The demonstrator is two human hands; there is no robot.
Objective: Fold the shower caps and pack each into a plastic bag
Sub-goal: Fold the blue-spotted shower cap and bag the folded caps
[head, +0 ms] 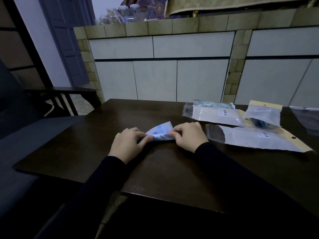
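At the centre of the frame, the left hand point(127, 144) pinches the left end of a folded blue-and-white shower cap point(161, 132) lying on the dark table point(72, 145). The right hand point(189, 136) pinches its right end, so the long axis runs between them. The nearest empty plastic bag point(255, 139) lies just right of the right hand, the closer one for packing.
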